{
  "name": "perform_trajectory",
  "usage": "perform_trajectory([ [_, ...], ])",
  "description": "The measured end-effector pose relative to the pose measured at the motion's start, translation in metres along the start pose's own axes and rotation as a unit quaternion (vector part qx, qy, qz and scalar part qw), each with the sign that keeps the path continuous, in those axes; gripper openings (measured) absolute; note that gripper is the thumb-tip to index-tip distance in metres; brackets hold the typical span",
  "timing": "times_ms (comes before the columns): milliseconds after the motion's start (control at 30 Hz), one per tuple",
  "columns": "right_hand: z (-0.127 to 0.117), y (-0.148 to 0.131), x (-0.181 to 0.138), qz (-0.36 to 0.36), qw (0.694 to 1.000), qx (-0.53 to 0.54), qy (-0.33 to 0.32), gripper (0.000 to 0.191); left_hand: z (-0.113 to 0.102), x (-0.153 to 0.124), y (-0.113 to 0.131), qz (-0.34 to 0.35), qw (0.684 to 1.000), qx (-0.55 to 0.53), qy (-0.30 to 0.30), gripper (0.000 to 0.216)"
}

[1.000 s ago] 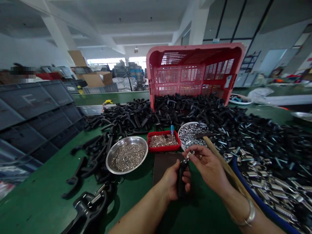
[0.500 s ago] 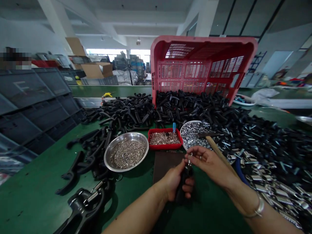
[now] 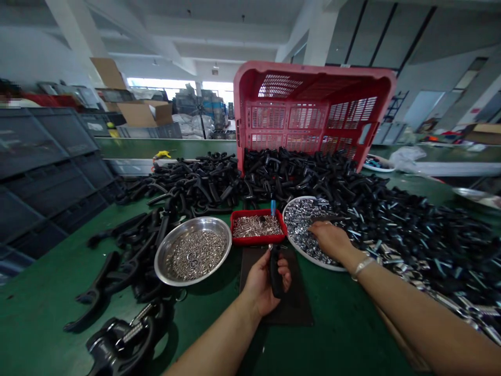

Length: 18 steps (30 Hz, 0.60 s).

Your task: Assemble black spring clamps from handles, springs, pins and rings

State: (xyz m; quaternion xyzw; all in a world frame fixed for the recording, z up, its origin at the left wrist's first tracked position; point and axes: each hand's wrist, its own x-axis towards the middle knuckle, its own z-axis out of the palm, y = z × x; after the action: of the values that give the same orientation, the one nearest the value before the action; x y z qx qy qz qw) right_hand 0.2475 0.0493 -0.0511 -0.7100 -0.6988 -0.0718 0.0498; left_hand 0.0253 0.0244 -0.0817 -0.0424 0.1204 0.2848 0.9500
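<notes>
My left hand (image 3: 261,282) is closed round a black handle (image 3: 276,274), held upright above a dark mat (image 3: 301,308). A small shiny metal piece (image 3: 270,246) shows at its top, beside my thumb. My right hand (image 3: 331,240) is at a round white tray (image 3: 291,241) heaped with small silvery metal parts (image 3: 300,219). Its fingers are bent together and touch the parts; what is between the fingertips is hidden. The dark head of a hammer (image 3: 332,217) lies across the tray just behind the fingers.
A red tray (image 3: 256,241) of small pins holds a blue-handled screwdriver (image 3: 273,208). Left of it stands a steel bowl (image 3: 159,263) of small metal pieces. Black handles (image 3: 203,183) spill from a tipped red crate (image 3: 317,70). Grey bins (image 3: 43,172) are stacked at left.
My right hand has left the top of the black handle and moved to the white tray. My left hand keeps the handle, now slightly further left. The view has shifted a little.
</notes>
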Motion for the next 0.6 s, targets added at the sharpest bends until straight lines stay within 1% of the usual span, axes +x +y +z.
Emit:
perform_trajectory([
  [100,0.002,0.003,0.005,-0.011,0.999,-0.037,-0.017,0.022,-0.001,0.0,0.001,-0.011,1.0,0.003,-0.004,0.033],
  [167,-0.003,0.002,0.002,-0.021,0.999,-0.044,-0.019,0.022,-0.002,0.001,0.002,-0.015,1.0,0.01,-0.004,0.033],
  [233,-0.01,-0.004,-0.003,-0.038,0.998,-0.038,-0.015,0.022,-0.004,0.003,0.002,-0.026,0.999,0.02,-0.003,0.034],
  [267,-0.015,-0.011,-0.007,-0.051,0.999,-0.019,-0.007,0.022,-0.004,0.004,0.003,-0.032,0.999,0.025,-0.006,0.034],
  [333,-0.022,-0.029,-0.016,-0.077,0.995,0.064,0.017,0.021,-0.006,0.005,0.003,-0.039,0.999,0.035,-0.013,0.035],
  [400,-0.028,-0.051,-0.025,-0.105,0.977,0.18,0.036,0.017,-0.007,0.005,0.002,-0.037,0.998,0.037,-0.016,0.036],
  [467,-0.03,-0.069,-0.031,-0.147,0.956,0.249,0.039,0.013,-0.007,0.004,0.002,-0.03,0.999,0.033,-0.014,0.039],
  [533,-0.029,-0.08,-0.035,-0.187,0.951,0.243,0.046,0.014,-0.006,0.003,0.001,-0.032,0.999,0.035,-0.006,0.041],
  [600,-0.027,-0.084,-0.038,-0.194,0.957,0.207,0.055,0.016,-0.006,0.003,0.001,-0.034,0.998,0.046,0.001,0.041],
])
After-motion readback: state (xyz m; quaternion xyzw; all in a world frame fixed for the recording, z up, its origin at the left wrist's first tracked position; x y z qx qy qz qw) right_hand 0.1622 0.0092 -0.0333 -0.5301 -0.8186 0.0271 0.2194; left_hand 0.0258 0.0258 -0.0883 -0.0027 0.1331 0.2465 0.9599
